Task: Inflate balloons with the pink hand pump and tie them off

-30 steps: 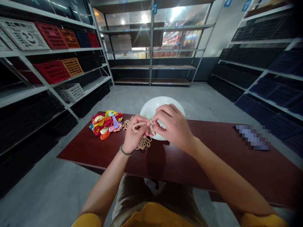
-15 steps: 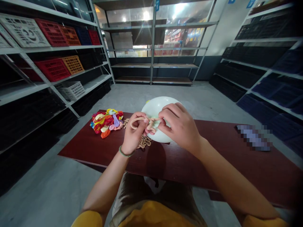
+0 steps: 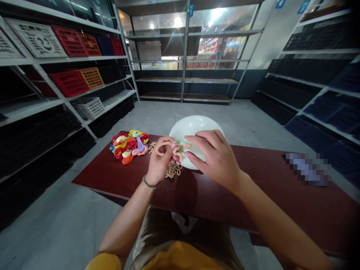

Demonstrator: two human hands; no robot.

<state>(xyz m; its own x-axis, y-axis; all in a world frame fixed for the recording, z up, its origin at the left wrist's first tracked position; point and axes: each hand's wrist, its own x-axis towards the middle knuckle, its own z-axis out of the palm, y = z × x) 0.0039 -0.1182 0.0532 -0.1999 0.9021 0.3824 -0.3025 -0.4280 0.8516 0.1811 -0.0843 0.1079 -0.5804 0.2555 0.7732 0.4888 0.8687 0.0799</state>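
My left hand (image 3: 161, 161) pinches a beige cord (image 3: 162, 147), which bends in a loop over the fingers. Short ends of the cord stick out to the right of the fingertips. My right hand (image 3: 215, 157) is just right of these ends, thumb and fingers apart, with nothing visible between them. Behind both hands is a glossy white rounded thing (image 3: 194, 127) that looks like an inflated balloon; the hands hide part of it. More beige cord (image 3: 173, 170) lies in wavy coils on the table below my left hand.
Several limp, colourful balloons (image 3: 129, 145) lie heaped at the left of the dark red table (image 3: 135, 187). A blurred flat object (image 3: 306, 168) is at the right. Shelves with crates (image 3: 69, 83) line the left side, and a metal rack (image 3: 184, 80) stands at the back.
My right hand has let go of the cord end and opened its fingers. My left hand keeps its pinch on the cord. The view has shifted slightly.
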